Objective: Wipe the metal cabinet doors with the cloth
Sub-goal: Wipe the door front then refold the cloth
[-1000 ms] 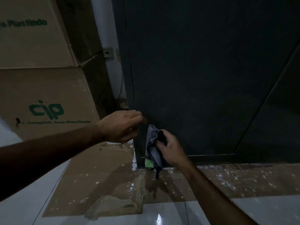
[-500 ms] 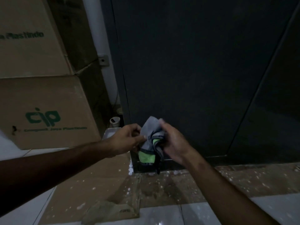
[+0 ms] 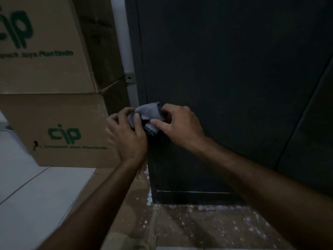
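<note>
Both hands meet on the bunched grey cloth (image 3: 148,115) in front of the tall dark metal cabinet door (image 3: 225,78). From my feed, the left hand (image 3: 127,136) has its thumb and curled fingers pinching the cloth's left side, and the right hand (image 3: 178,126) grips the right side, its thumb lying along the lower fold. I see the cloth held up close to the door's left edge, but I cannot tell whether it actually touches the metal. A second dark door panel (image 3: 310,141) stands to the right, separated from the first by a thin seam. Left of the cabinet runs a white wall strip (image 3: 124,42) carrying a small white fitting (image 3: 129,77). Two stacked brown cardboard boxes with green "cip" lettering (image 3: 59,132) sit just beside that strip. Below, I see a brown floor sheet flecked with white specks (image 3: 207,224) reaching the cabinet's base, with pale floor tiles (image 3: 32,199) on the left.
</note>
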Demonstrator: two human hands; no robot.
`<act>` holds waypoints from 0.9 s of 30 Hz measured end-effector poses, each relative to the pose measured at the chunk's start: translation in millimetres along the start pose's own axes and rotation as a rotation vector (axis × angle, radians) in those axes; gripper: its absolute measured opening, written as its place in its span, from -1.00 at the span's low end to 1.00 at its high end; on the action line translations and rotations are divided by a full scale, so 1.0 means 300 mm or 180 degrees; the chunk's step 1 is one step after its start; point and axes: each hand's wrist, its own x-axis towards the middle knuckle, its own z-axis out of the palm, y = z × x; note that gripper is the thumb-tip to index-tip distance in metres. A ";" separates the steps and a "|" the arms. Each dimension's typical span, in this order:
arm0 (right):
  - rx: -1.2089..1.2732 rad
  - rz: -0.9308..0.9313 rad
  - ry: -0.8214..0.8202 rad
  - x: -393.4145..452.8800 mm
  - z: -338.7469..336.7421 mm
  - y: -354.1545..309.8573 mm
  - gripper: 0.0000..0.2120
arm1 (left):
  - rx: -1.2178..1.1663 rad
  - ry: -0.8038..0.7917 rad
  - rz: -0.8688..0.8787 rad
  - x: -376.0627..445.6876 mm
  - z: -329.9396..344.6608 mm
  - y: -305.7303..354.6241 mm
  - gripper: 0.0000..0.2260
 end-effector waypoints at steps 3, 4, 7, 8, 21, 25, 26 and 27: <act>-0.0069 -0.0047 0.0226 0.036 0.009 -0.003 -0.77 | -0.0966 0.0185 -0.1198 0.007 0.099 0.112 -0.69; -0.0103 -0.0039 0.0264 0.043 -0.002 0.006 -0.75 | -0.1403 0.0120 -0.1573 0.010 0.122 0.149 -0.62; -0.0071 -0.0035 0.0393 0.041 -0.052 0.057 -0.64 | -0.1870 0.0100 -0.1397 0.004 0.159 0.185 -0.34; 0.0001 -0.0017 0.0468 0.035 -0.066 0.078 -0.62 | -0.1724 -0.0004 -0.1037 -0.016 0.164 0.155 -0.28; -0.1449 -0.0954 0.1170 -0.161 -0.144 0.400 -0.73 | -0.1060 -0.0556 -0.1436 -0.369 0.294 -0.285 -0.27; -0.2201 -0.0743 0.1251 -0.235 -0.209 0.564 -0.47 | -0.0893 -0.0362 -0.0915 -0.356 0.319 -0.282 -0.23; -0.2323 -0.0707 0.1230 -0.249 -0.218 0.595 -0.41 | -0.0743 -0.0507 -0.1020 -0.405 0.324 -0.325 -0.25; -0.2408 -0.0709 0.1182 -0.259 -0.223 0.617 -0.36 | -0.0561 -0.0672 -0.1193 -0.466 0.321 -0.362 -0.28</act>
